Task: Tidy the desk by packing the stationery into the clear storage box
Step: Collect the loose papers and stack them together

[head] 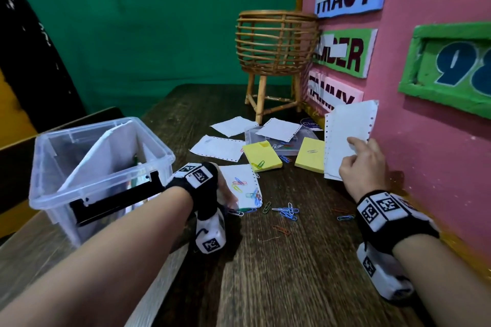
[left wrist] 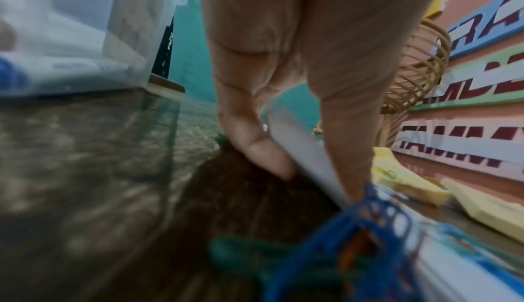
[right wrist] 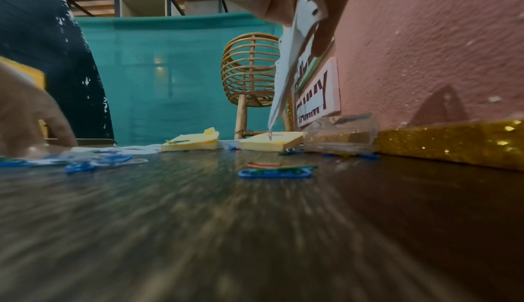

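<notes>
Head view: right hand (head: 362,164) pinches a perforated sheet (head: 348,135) upright near the pink wall. Left hand (left wrist: 283,71) pinches another sheet's (head: 240,184) edge beside the clear storage box (head: 66,194).

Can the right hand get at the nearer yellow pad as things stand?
Probably not yet: the right hand is pinching a paper sheet that hangs in front of that yellow pad; otherwise nothing blocks the way.
</notes>
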Available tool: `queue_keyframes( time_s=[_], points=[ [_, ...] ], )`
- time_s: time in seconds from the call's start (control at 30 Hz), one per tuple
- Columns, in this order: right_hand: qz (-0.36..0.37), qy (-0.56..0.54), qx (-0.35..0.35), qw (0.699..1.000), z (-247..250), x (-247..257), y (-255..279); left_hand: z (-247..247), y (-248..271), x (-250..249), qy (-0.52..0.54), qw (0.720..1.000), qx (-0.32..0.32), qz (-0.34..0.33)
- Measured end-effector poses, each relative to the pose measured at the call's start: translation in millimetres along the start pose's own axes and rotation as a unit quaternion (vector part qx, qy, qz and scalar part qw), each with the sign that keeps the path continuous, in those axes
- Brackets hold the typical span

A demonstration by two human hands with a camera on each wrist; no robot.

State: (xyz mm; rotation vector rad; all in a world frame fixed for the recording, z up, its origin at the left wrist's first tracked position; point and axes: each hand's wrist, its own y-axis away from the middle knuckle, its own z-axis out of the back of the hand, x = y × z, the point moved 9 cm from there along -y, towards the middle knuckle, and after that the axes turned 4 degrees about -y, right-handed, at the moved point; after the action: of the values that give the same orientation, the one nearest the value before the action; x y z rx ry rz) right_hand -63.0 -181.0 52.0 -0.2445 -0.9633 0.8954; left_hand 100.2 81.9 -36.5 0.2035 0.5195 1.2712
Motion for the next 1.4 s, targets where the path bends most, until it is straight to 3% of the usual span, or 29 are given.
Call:
queue_keyframes(
  time_s=[0.07, 0.13, 0.27, 0.4, 0.5, 0.67, 0.7, 0.77, 0.9, 1.03, 1.17, 1.3, 1.4],
  points=[
    [0.005, -0.003, 0.000, 1.000, 2, 2, 2, 3, 1, -1, 0.038, 0.999, -0.003, 0.013],
    [0.013, -0.014, 0.001, 1.000, 3, 5, 5, 14, 8, -9, 0.084, 0.995, -0.052, 0.017],
    [0.027, -0.027, 0.003, 0.999, 3, 11, 10, 62, 30, -47, 0.106, 0.970, -0.202, -0.080],
    [0.029, -0.042, 0.016, 0.999, 0, 14, 11, 93, 53, -81, 0.211, 0.920, -0.274, -0.185],
    [0.027, -0.035, 0.045, 0.998, -5, 16, 14, 88, 58, -103, 0.307, 0.887, -0.259, -0.228],
    [0.036, -0.090, 0.110, 0.989, -7, 31, 21, 37, 41, -130, 0.388, 0.882, -0.149, -0.224],
    [0.037, -0.066, 0.124, 0.989, -9, 32, 22, 28, 38, -135, 0.352, 0.898, -0.136, -0.227],
    [0.031, -0.023, 0.130, 0.991, -12, 27, 20, 21, 37, -144, 0.186, 0.936, -0.177, -0.240],
    [0.015, -0.052, 0.089, 0.995, -12, 19, 15, 44, 17, -133, -0.065, 0.924, -0.296, -0.235],
    [-0.012, -0.012, 0.077, 0.997, -13, 9, 11, 58, -32, -85, -0.221, 0.936, -0.243, -0.124],
    [-0.001, 0.022, 0.043, 0.999, -16, 4, 1, 42, -66, -55, -0.285, 0.941, -0.160, -0.082],
    [0.015, 0.029, 0.028, 0.999, -20, 1, -8, 34, -85, -36, -0.240, 0.964, -0.109, -0.043],
    [0.033, 0.006, 0.022, 0.999, -20, 6, -10, 34, -85, -40, -0.223, 0.968, -0.100, -0.063]
  ],
)
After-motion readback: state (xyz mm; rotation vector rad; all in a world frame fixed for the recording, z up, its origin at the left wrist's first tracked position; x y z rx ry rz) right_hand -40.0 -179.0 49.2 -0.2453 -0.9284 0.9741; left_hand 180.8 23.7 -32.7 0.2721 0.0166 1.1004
